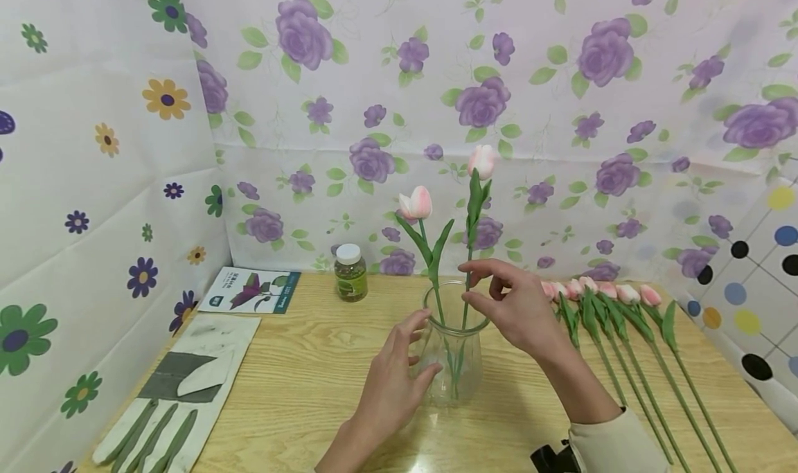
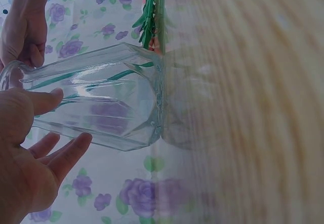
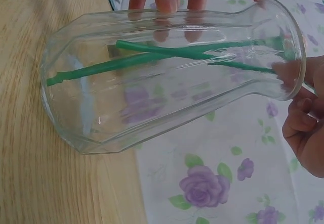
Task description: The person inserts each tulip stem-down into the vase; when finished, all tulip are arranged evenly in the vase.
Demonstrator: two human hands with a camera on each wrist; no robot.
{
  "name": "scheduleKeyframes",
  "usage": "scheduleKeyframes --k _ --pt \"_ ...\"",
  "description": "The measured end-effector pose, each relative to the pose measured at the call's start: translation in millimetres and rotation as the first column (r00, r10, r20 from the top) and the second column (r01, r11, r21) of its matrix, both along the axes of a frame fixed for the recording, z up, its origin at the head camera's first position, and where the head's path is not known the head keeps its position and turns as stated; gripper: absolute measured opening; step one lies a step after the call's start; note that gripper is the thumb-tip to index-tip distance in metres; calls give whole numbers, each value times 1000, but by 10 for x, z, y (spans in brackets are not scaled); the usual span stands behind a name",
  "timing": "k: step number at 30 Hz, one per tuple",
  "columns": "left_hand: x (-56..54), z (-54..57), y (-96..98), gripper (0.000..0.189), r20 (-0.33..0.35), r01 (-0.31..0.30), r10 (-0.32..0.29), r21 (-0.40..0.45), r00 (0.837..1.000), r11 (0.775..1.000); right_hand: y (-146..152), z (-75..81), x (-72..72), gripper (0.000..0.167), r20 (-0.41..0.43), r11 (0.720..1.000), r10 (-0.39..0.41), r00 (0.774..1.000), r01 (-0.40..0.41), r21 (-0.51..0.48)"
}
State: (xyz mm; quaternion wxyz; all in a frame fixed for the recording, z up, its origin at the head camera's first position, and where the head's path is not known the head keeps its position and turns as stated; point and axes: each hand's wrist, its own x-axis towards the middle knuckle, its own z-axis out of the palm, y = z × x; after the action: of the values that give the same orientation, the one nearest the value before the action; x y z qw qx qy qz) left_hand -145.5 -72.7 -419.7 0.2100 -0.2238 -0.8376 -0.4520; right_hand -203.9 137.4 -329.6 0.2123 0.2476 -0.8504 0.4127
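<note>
Two Tulips in One Vase, the Taller Between Fingertips

The glass vase [image 1: 470, 362] stands upright on the wooden table [image 1: 299, 362], between the two hands. The right hand [image 1: 520, 307] pinches the stem of the taller tulip [image 1: 475, 203] above the rim, with thumb and forefinger. The left hand [image 1: 395, 376] is beside the vase, its fingers spread; I cannot tell if they touch the glass.

Only the head view shows both blossoms, and the shorter tulip [image 1: 430, 255] leaning to the left. The right wrist view shows more clearly the inside: the stems cross, one reaches near the base, and the other, running toward the right hand, ends above it. The left wrist view shows the thumb in front of the glass. The loose tulips [image 1: 589, 317], at the right, are plain only from the head.
</note>
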Motion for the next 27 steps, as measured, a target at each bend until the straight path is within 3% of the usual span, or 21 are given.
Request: scheduleKeyframes --k 8,27 --pt "0 0 0 90 -2 0 0 3 1000 1000 -15 15 -28 36 78 1000 23 997 -25 19" --pt "3 -1 1 90 2 -8 8 -6 1000 1000 -38 30 -66 34 129 996 74 989 -80 44"
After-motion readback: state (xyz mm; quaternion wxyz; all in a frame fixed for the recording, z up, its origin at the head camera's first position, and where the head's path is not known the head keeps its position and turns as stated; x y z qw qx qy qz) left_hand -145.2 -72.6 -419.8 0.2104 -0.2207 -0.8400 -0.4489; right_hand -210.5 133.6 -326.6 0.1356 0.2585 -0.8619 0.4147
